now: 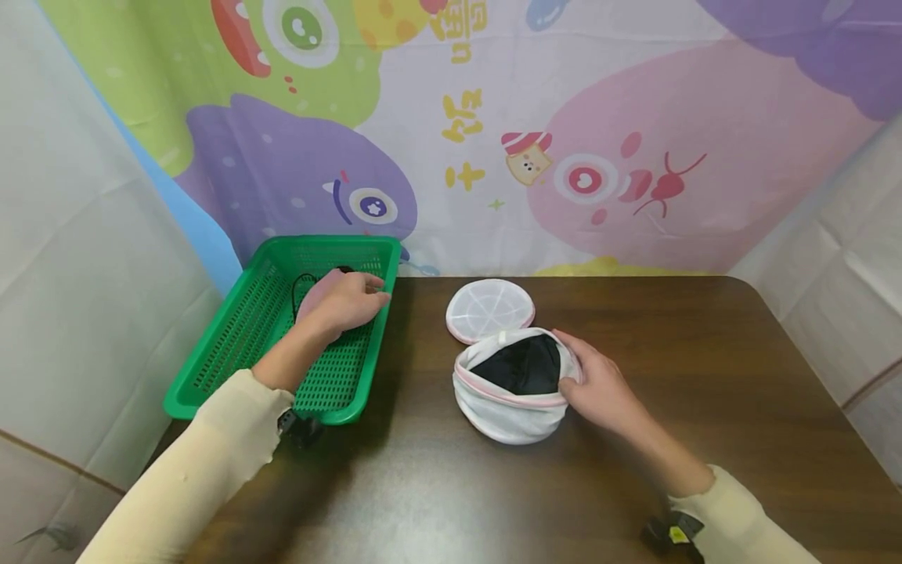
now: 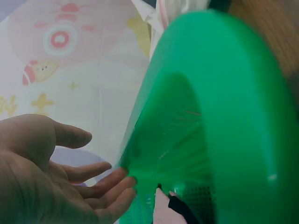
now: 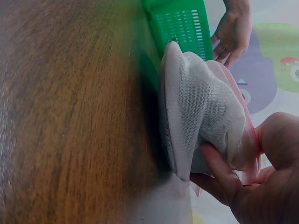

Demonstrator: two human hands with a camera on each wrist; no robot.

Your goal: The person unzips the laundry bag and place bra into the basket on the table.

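A white mesh laundry bag [image 1: 509,415] with a pink zipper edge stands on the table, its mouth unzipped and black fabric [image 1: 524,366] visible inside. My right hand [image 1: 599,384] grips the right side of its rim, thumb at the mouth and fingers on the outer mesh in the right wrist view. Behind the bag lies its round white lid [image 1: 491,309]. Over the green basket [image 1: 373,352] hovers my left hand [image 1: 348,301], fingers loosely spread and holding nothing in the left wrist view. Below it lies a pink fabric item [image 1: 313,294] with black parts, partly hidden by the hand.
The basket stands at the left of the dark wooden table [image 1: 669,337]. A cartoon-printed curtain [image 1: 451,227] hangs along the table's back edge. Pale cloth walls [image 1: 77,235] close in the left and right sides.
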